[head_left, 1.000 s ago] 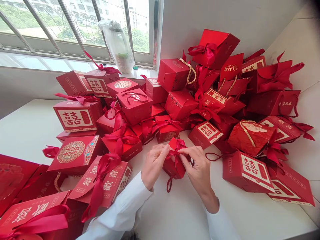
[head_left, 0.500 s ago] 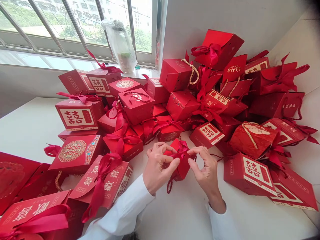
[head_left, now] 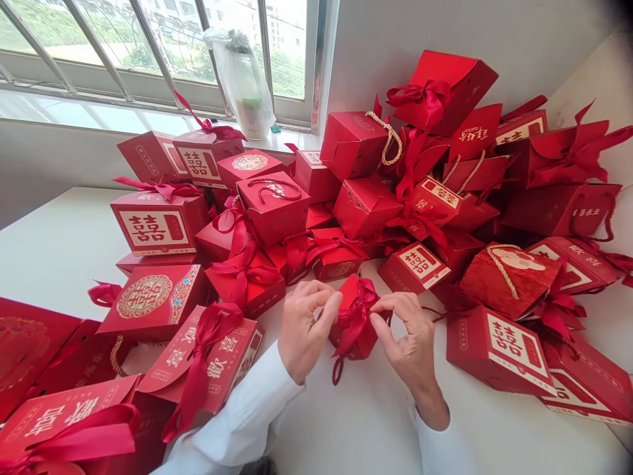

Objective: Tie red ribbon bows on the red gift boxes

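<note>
A small red gift box (head_left: 364, 346) stands on the white table between my hands, with a crimson satin ribbon (head_left: 357, 315) tied in a bow on its top. My left hand (head_left: 305, 333) is at the box's left, thumb and forefinger pinched at the ribbon's left side. On the right, my right hand (head_left: 409, 340) pinches the ribbon's right side between thumb and forefinger. A dark red twisted cord (head_left: 337, 369) hangs at the front left of the box. The fingertips partly hide the bow's edges.
Many red gift boxes with ribbons or rope handles surround the hands, among them a box with a round emblem (head_left: 153, 297) at left and a white-labelled box (head_left: 499, 349) at right. A bagged cup (head_left: 247, 99) stands on the windowsill (head_left: 291, 140) behind.
My left hand has drawn slightly left and turned, its fingers closer together. A ribbon loop now spreads lower over the box front. My right hand stays nearly in place. The view has shifted slightly.
</note>
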A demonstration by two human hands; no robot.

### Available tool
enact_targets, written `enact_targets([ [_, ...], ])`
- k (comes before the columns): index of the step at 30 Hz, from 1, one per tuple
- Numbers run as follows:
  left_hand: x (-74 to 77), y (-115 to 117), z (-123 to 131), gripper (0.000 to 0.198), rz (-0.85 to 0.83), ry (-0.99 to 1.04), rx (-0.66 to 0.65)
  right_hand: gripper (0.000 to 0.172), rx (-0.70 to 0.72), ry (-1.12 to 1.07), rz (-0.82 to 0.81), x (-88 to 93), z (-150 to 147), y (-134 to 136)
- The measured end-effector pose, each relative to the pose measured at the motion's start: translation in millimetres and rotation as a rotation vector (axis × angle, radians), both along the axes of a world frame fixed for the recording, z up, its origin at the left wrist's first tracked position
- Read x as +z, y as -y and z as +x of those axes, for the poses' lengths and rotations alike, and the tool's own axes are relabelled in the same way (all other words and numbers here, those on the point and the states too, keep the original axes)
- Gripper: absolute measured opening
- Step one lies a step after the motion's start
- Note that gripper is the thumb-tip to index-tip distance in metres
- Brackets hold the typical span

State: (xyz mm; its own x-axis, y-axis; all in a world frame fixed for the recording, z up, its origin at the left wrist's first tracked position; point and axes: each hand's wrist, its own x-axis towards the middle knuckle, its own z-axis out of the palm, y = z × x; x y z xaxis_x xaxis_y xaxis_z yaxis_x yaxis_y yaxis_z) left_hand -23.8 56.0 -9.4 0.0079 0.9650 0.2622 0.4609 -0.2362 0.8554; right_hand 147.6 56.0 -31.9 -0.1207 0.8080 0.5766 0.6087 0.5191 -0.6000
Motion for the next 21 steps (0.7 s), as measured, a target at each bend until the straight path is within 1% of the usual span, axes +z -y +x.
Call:
enact_targets([
  [2,-4.6,-1.8,0.6,0.016,0.004,-0.07,-0.037,0.009,-0.019,0.04,-0.002,-0.7,-3.5,1.0],
  [3,-6.9,-2.3,1.1,0.008,0.011,-0.116,-0.061,0.01,-0.025,0.062,-0.002,-1.2,-5.1,1.4],
  [5,-10.7,-2.4,2.4,0.004,0.022,-0.193,-0.099,0.011,-0.024,0.083,-0.012,-2.3,-7.1,1.8],
  [9,-12.1,-1.5,3.4,0.011,0.008,-0.253,-0.088,0.016,0.006,-0.01,-0.12,-3.1,-3.5,1.1],
  [11,-10.6,-1.3,3.4,0.014,-0.011,-0.243,-0.074,0.018,0.034,-0.093,-0.199,-3.1,1.2,-0.1],
  [16,-9.5,-2.4,4.3,0.015,-0.045,-0.19,-0.058,0.017,0.155,-0.289,-0.406,-4.8,11.1,-4.2],
  [18,-10.2,-3.3,4.4,0.016,-0.058,-0.161,-0.058,0.016,0.183,-0.34,-0.45,-5.9,12.9,-5.5],
  [21,-10.2,-4.3,4.1,0.016,-0.081,-0.136,-0.06,0.015,0.196,-0.365,-0.471,-6.7,14.1,-6.8],
])
